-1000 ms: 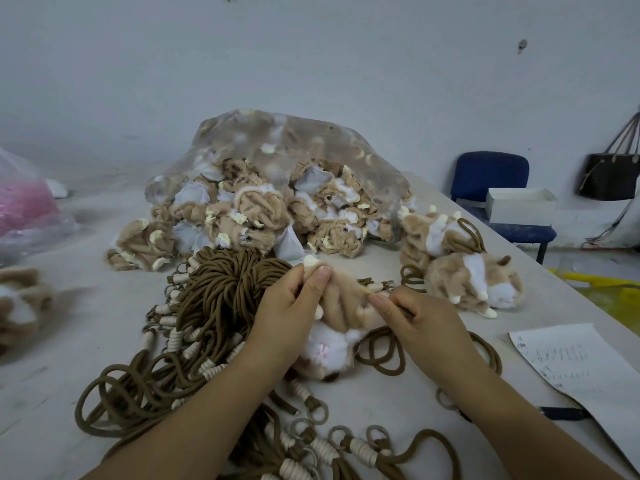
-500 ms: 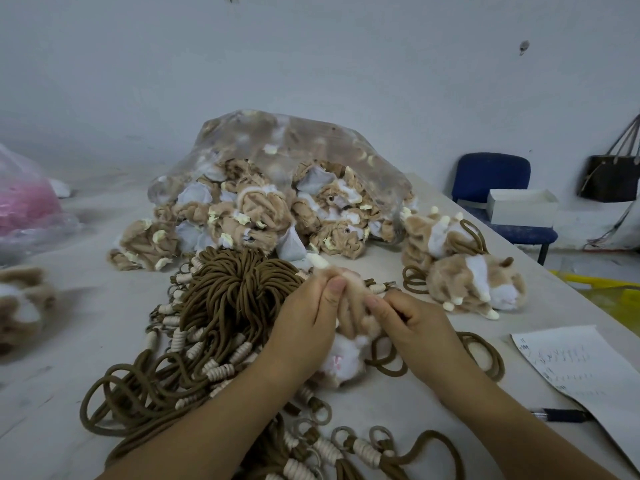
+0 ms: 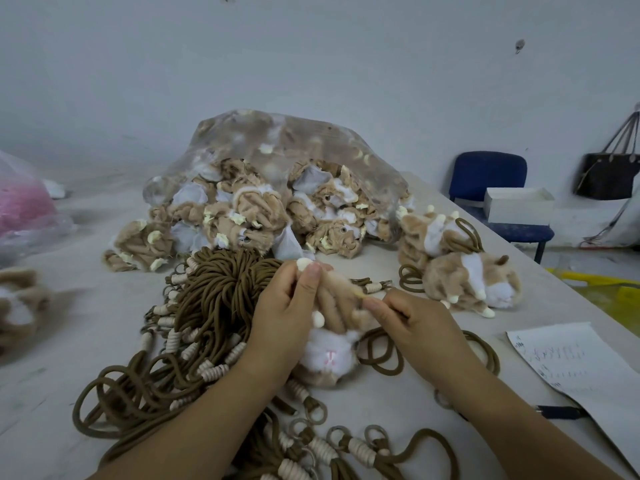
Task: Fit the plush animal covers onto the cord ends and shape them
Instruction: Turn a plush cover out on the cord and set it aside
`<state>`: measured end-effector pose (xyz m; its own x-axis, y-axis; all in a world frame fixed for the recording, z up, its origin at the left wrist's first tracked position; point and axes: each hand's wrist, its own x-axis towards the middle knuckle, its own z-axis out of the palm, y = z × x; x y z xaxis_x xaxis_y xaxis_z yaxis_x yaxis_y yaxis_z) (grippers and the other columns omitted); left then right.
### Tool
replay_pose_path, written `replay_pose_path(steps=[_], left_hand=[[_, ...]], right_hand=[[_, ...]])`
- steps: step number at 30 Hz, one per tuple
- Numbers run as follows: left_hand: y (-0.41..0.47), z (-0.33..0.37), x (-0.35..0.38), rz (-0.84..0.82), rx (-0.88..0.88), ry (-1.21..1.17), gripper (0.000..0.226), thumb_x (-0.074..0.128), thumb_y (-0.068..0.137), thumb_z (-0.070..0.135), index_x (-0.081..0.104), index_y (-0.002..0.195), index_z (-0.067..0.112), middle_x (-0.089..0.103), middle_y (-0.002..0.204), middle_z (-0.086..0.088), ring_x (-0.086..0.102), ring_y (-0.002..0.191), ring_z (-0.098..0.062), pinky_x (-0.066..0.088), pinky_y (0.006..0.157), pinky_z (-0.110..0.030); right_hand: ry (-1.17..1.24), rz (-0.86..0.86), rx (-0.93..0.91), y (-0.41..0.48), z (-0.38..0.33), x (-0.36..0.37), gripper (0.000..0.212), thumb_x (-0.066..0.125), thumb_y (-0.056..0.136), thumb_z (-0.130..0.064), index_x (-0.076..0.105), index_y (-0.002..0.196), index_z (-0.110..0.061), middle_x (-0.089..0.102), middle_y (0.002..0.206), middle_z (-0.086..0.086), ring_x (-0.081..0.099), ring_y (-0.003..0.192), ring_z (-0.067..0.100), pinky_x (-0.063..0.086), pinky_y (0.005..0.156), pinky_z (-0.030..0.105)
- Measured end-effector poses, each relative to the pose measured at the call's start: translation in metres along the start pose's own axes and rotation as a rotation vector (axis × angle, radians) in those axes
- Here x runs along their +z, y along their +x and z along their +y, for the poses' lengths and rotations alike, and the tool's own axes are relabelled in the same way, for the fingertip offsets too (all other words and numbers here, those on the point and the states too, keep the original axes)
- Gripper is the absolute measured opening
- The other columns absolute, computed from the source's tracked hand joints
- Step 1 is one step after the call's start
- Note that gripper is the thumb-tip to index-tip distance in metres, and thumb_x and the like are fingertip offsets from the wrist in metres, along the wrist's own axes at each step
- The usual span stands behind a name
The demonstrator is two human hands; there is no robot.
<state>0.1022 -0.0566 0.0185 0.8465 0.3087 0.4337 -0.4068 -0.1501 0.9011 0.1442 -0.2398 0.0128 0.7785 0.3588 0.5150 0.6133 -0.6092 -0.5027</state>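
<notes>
Nearest: loose brown cords [image 3: 349, 448] with wound ends and rings, lying on the surface [image 3: 86, 323].

Mid-field: plush cover [image 3: 329, 356], white snout toward camera, held just above the surface between both hands. Left hand [image 3: 282, 317] curled round the body, thumb up by a cream foot. Right hand [image 3: 417, 322] pinching the tan rear tip.

Step judged: shaping, cover apparently already on its cord. Next: even tugging and smoothing, without pulling it off. Cord entry hidden by fingers.

Beyond: cord bundle [image 3: 221, 289], finished animals [image 3: 467, 278], bag of unfitted covers [image 3: 277, 188], contents blurred.
</notes>
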Motion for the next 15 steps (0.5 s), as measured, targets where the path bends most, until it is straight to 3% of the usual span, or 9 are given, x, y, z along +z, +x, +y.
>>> replay_pose_path(steps=[4,8,12,15], left_hand=[[0.000,-0.001,-0.002,0.095,0.019,0.041,0.026,0.045,0.090,0.048,0.066,0.089,0.031,0.068,0.090,0.004,0.065,0.085,-0.005,0.052,0.074,-0.019],[-0.003,-0.001,0.005,0.083,0.086,0.125,0.039,0.042,0.093,0.042,0.059,0.076,0.011,0.058,0.073,-0.007,0.054,0.067,-0.011,0.045,0.063,-0.022],[-0.003,0.000,0.007,0.013,0.127,0.140,0.040,0.042,0.092,0.041,0.058,0.074,0.009,0.056,0.068,-0.006,0.051,0.062,-0.004,0.042,0.059,-0.016],[-0.004,-0.002,0.007,-0.001,0.097,0.094,0.043,0.041,0.088,0.045,0.061,0.077,0.008,0.060,0.075,-0.007,0.053,0.062,0.000,0.042,0.059,-0.012]], right_hand=[[0.061,-0.020,0.060,-0.002,-0.007,0.007,0.046,0.034,0.079,-0.069,0.039,0.057,-0.029,0.043,0.049,-0.006,0.046,0.053,0.010,0.035,0.053,0.024],[0.190,-0.018,0.125,-0.002,-0.017,0.014,0.044,0.039,0.077,-0.066,0.045,0.053,-0.030,0.049,0.049,-0.007,0.045,0.048,0.003,0.036,0.050,0.017],[0.220,-0.009,0.090,-0.001,-0.019,0.012,0.028,0.042,0.082,-0.058,0.053,0.058,-0.049,0.051,0.050,-0.017,0.046,0.048,0.002,0.034,0.048,0.014],[0.187,0.025,0.053,0.000,-0.015,0.009,0.039,0.041,0.079,-0.064,0.048,0.052,-0.037,0.049,0.051,-0.012,0.044,0.048,0.004,0.034,0.049,0.017]])
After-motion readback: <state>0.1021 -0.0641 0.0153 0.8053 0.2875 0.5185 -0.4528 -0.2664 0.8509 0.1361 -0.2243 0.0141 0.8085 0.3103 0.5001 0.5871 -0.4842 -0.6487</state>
